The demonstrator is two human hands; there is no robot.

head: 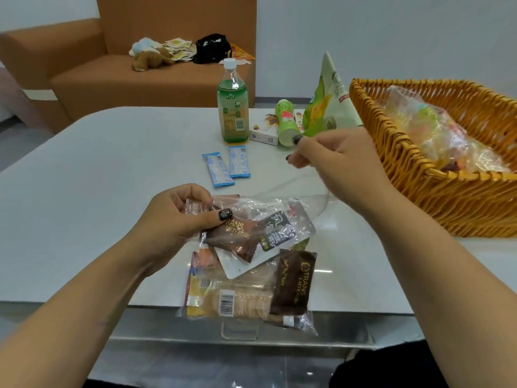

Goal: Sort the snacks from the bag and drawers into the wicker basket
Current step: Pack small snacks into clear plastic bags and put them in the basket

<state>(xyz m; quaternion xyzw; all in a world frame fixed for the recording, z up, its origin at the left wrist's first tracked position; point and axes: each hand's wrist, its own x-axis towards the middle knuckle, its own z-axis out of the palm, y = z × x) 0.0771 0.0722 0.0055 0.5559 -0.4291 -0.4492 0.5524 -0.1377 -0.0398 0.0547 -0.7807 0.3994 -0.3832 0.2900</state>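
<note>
Two hands are working above the clear snack bag (pixel 246 264): the left hand (pixel 179 214) is pinching its top edge, and the right hand (pixel 333 158), fingers curled, is pinching a green packet (pixel 330 105) beside the wicker basket (pixel 447 197). Judging by contents, some wrapped snacks are already sitting in the basket; most are remaining in the bag. Beyond the bag, a bottle (pixel 233 105) is standing on the white table (pixel 98 163), with a brown sofa (pixel 140 60) behind.
</note>
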